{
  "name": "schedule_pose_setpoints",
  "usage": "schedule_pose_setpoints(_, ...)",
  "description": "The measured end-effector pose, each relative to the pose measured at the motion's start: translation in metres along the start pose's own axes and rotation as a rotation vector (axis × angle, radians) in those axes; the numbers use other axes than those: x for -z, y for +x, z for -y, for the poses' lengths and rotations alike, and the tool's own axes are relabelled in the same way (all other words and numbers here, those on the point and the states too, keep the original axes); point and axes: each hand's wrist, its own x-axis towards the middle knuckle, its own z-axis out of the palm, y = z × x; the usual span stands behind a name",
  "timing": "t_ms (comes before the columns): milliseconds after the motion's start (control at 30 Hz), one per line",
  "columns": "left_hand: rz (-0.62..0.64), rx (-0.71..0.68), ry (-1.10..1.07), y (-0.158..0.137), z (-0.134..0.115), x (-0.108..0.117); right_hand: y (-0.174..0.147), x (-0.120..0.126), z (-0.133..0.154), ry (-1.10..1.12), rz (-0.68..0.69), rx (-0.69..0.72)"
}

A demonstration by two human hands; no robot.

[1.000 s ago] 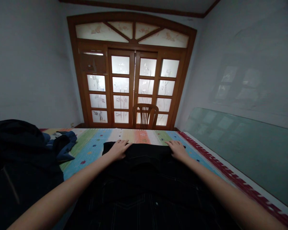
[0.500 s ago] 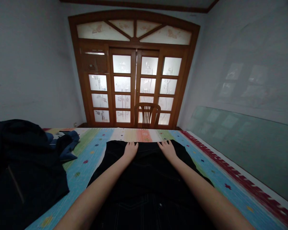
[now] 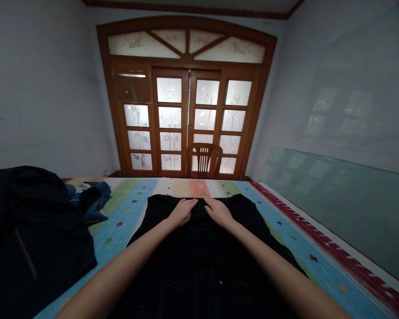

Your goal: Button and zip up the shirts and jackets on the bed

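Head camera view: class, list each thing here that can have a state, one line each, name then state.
Left hand: palm down, flat on the black garment.
Right hand: palm down, flat on it, close beside the left.
Black garment: spread flat on the striped cloth.
Dark clothes pile: heaped, crumpled.
Wooden doors: shut.
Chair: upright, unoccupied.

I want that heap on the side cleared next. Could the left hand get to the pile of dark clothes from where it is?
Probably yes: the left hand rests on the black garment, and only bare striped cloth separates it from the dark pile.
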Motion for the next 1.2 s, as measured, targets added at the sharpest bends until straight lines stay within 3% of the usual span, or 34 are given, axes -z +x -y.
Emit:
schedule_pose_setpoints(200,0.058,-0.033,-0.082,-0.008,-0.016,-0.016,-0.011,-0.022,0.012,0.059,0.126,-0.024)
schedule_pose_setpoints(367,0.061,-0.035,-0.087,-0.012,-0.018,-0.021,-0.011,-0.022,0.01,0.094,0.195,-0.047)
schedule_pose_setpoints(567,0.105,-0.029,-0.09,-0.028,-0.022,-0.009,-0.021,-0.019,0.01,0.123,0.244,-0.078)
schedule_pose_setpoints(733,0.187,-0.049,-0.087,-0.052,-0.029,0.014,-0.048,-0.01,0.011,0.141,0.272,-0.074)
schedule_pose_setpoints(900,0.294,-0.072,-0.093,-0.103,-0.039,0.046,-0.098,0.006,0.001,0.146,0.305,-0.009)
schedule_pose_setpoints(1067,0.378,-0.071,-0.143,-0.186,-0.054,0.078,-0.176,0.015,-0.021,0.18,0.216,0.077)
schedule_pose_setpoints(1200,0.413,0.001,-0.202,-0.259,-0.048,0.073,-0.249,0.015,-0.05,0.15,0.109,0.14)
